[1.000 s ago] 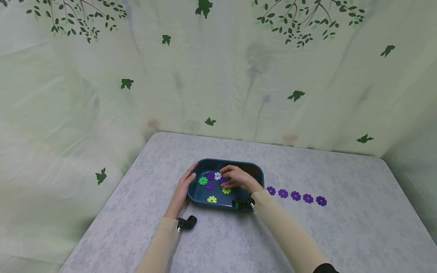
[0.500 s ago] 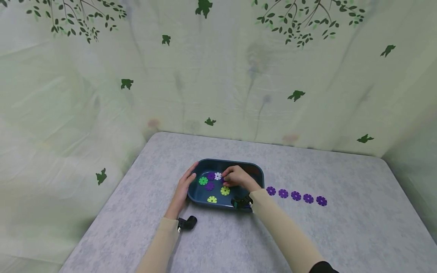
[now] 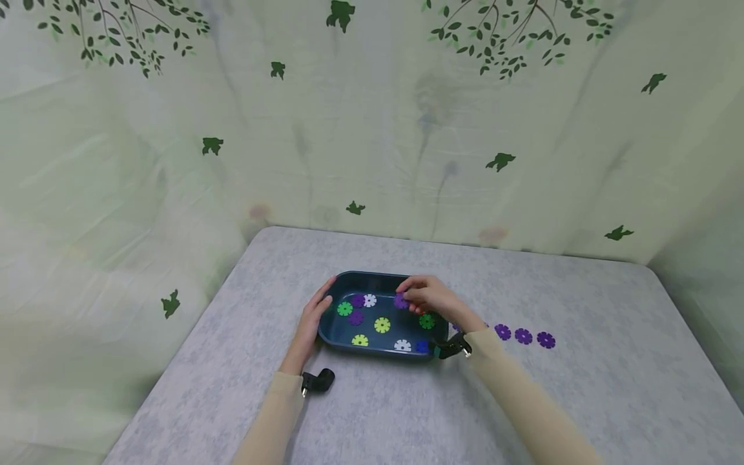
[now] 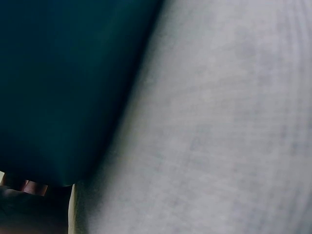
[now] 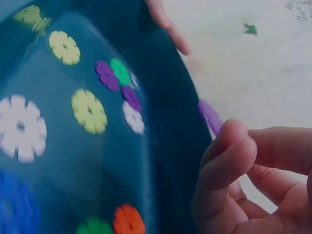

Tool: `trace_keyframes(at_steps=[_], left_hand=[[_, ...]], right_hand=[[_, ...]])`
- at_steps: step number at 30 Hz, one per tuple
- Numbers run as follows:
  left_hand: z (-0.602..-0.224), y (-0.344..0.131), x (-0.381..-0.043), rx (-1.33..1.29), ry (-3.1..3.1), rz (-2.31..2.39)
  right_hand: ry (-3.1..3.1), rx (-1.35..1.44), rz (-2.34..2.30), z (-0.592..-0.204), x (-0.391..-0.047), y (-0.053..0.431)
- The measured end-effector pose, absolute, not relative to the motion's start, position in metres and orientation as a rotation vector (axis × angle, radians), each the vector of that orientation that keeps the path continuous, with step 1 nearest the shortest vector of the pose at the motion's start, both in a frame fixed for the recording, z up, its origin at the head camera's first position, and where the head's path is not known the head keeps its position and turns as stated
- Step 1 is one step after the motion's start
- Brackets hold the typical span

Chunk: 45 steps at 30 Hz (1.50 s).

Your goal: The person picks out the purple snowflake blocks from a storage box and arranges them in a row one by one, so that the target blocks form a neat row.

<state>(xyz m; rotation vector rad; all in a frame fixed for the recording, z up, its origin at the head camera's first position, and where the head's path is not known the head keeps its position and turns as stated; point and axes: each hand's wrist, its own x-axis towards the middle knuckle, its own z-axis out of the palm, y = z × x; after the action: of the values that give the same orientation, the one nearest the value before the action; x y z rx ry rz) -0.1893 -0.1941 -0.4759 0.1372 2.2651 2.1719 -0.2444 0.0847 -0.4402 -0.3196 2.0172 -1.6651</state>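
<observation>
A dark blue-green tray [image 3: 372, 281] stands on the table, with several flower-shaped plastic discs in it. My left hand [image 3: 308, 328] holds the tray's left end, thumb over the rim; the left wrist view shows mostly the tray's outer wall [image 4: 63, 87]. Over the tray's right part, my right hand [image 3: 433, 298] pinches a purple flower disc [image 3: 400, 301] between thumb and fingers. In the right wrist view this purple disc [image 5: 209, 116] appears edge-on beyond the fingertips. Yellow [image 3: 382, 325], green [image 3: 345, 309], white [image 3: 370, 300] and blue [image 3: 422, 347] discs lie in the tray.
To the right of the tray, purple discs [image 3: 523, 336] form a row on the grey table [image 3: 593, 387], partly hidden by the right wrist. An orange disc [image 5: 129, 220] lies in the tray in the right wrist view. A printed curtain [image 3: 372, 129] hangs behind the table.
My right hand has taken hold of a purple disc beside the white one and moved right with it, uncovering discs in the tray's right part. The left hand keeps its place.
</observation>
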Motion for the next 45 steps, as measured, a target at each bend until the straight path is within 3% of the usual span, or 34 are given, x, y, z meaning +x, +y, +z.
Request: trace_keyframes(at_steps=[10,27,45], left_hand=[[-0.477,-0.195,-0.190,0.158,2.276,2.167],[-0.477,-0.196,-0.189,0.136,2.257,2.173],[-0.477,-0.194,-0.189,0.122,2.244,2.176]], right_hand=[[2.083,-0.269,-1.749,-0.439,-0.233,0.175],[2.194,0.126,-1.806,-0.484,-0.180,0.346],[2.565,0.245,-1.416,-0.480,-0.164,0.349]])
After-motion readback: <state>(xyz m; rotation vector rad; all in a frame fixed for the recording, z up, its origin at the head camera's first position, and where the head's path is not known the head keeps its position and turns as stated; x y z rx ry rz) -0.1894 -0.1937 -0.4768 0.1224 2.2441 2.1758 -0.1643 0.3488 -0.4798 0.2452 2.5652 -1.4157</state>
